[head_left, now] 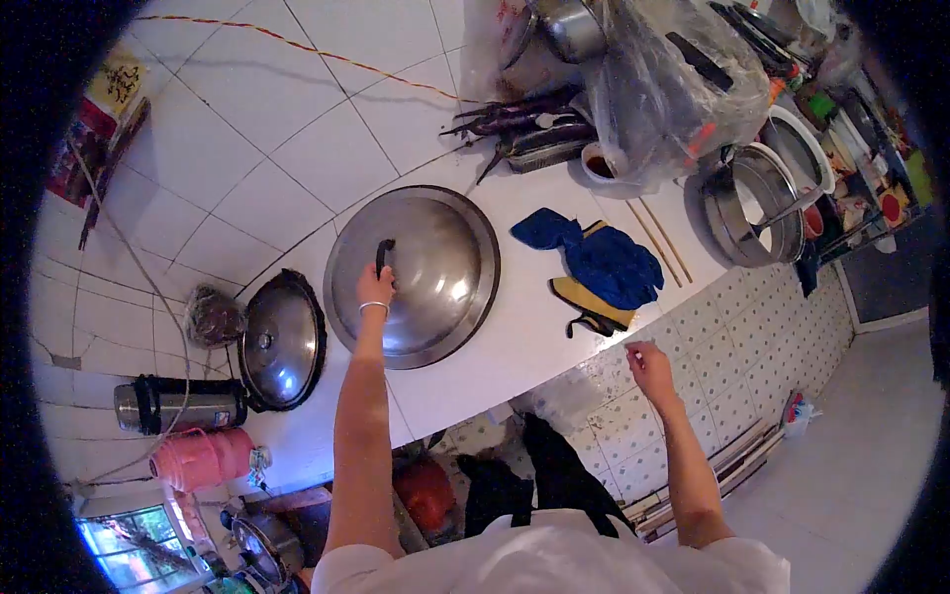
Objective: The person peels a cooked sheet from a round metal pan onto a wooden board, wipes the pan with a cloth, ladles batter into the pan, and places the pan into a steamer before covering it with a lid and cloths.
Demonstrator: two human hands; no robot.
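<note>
A large domed metal wok lid (435, 267) lies on the white counter. My left hand (376, 287) is closed around the black handle (385, 255) on its top. My right hand (648, 367) hangs in the air just off the counter's front edge, fingers loosely curled and apart, with nothing visible in it. Nearest to it on the counter are a crumpled blue cloth (614, 267) and a yellow piece with a dark strap (591, 303), partly covered by the cloth. A pair of wooden chopsticks (661, 242) lies beyond the cloth.
Eggplants (534, 129), a small bowl of dark liquid (598, 163) and a plastic bag (683, 89) stand at the back. Metal pots (754, 213) are on the right. Another lid (284, 340), a thermos (181, 404) and a pink jug (203, 457) are on the left.
</note>
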